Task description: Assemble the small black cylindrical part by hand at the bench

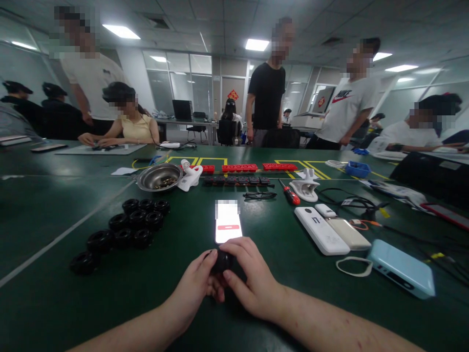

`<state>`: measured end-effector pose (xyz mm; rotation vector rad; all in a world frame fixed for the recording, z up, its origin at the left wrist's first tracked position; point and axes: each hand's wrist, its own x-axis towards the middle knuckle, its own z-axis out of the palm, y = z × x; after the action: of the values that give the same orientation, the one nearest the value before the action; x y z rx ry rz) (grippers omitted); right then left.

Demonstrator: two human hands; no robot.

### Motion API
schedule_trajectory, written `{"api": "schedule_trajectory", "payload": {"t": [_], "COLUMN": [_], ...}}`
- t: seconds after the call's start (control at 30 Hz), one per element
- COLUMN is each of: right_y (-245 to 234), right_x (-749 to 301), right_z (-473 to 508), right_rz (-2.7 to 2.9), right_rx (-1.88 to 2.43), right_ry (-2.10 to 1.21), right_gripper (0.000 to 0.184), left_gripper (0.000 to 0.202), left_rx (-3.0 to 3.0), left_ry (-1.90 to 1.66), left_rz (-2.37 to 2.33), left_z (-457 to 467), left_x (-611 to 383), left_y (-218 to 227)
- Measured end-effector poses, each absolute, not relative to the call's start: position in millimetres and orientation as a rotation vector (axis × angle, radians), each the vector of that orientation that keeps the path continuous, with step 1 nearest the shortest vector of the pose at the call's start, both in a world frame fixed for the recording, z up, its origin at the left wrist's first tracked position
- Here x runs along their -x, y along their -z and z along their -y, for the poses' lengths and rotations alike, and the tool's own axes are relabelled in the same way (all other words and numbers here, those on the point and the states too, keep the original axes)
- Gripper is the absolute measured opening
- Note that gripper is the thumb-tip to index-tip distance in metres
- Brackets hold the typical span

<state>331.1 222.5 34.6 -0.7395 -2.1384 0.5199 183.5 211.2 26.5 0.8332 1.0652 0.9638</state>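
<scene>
Just in front of the phone, my left hand point(200, 276) and my right hand point(249, 276) close together around a small glossy black round part point(223, 261). Fingers cover much of it, so its full shape is hidden. My left thumb presses its left side; the right fingers curl over its top and right. Touching or nearly touching my right fingertips is a lit phone point(227, 222) with a white screen and a red bar. To the left lie several black wheel-like rings point(122, 237), roughly in rows on the dark green table point(176, 225).
A metal bowl point(160, 177) holds small brass-coloured pieces. Beyond the phone are a black strip point(238, 181), red trays point(240, 167), glasses point(260, 195) and a screwdriver point(289, 192). On the right lie a white power bank point(320, 232), a light-blue device point(401, 268) and cables. People stand and sit beyond.
</scene>
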Motion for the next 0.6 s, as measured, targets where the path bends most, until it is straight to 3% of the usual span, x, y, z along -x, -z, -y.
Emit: {"api": "schedule_trajectory", "payload": {"t": [0.1,0.27,0.4,0.6], "right_y": [-30.5,-28.7,-33.2,-30.3], "right_x": [-331.3,-330.8,-330.8,-331.7], "right_z": [-225.3,-229.4,-225.6,-223.8], "right_rz": [2.05,2.039,2.095,2.068], "right_rx": [0.839,0.918,0.804,0.799], "right_ry": [-0.542,-0.542,-0.538,-0.542], "right_gripper": [0.035,0.016,0.027,0.037], "left_gripper": [0.042,0.049,0.055,0.042], "left_rx": [-0.852,-0.851,-0.818,-0.834], "left_ry": [-0.973,-0.968,-0.944,-0.961], "left_rz": [-1.086,-1.08,-1.052,-1.041], "left_z": [-209.9,-207.8,-208.8,-209.4], "left_x": [-184.2,-184.4,-182.5,-182.5], "left_y": [-29.0,-31.4,-29.3,-29.1]}}
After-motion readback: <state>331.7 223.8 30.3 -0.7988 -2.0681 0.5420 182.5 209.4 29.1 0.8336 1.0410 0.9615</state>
